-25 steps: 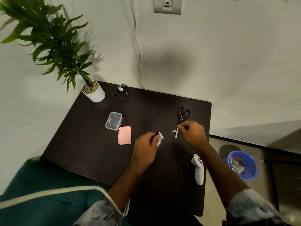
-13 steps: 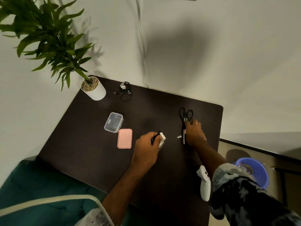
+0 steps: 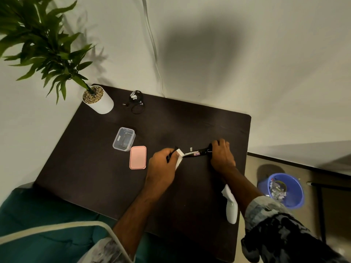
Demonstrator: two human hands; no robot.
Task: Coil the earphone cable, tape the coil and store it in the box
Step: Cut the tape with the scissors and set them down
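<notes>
Left hand [image 3: 163, 164]: fingers clamped on a white tape roll [image 3: 179, 155] and black cable coil [image 3: 171, 154].
Right hand [image 3: 221, 155]: fingers closed on black-handled scissors [image 3: 198, 153] above the dark table [image 3: 95, 158].

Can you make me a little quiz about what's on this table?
1. True or false: the pink rectangular lid sits on the clear plastic box.
2. The right hand grips: A) black-handled scissors B) white potted plant C) blue plastic bucket.
3. What does the left hand hold?

Key: 1. False, the lid lies beside the open box. 2. A. 3. A white roll of tape with a dark cable; details unclear.
</notes>
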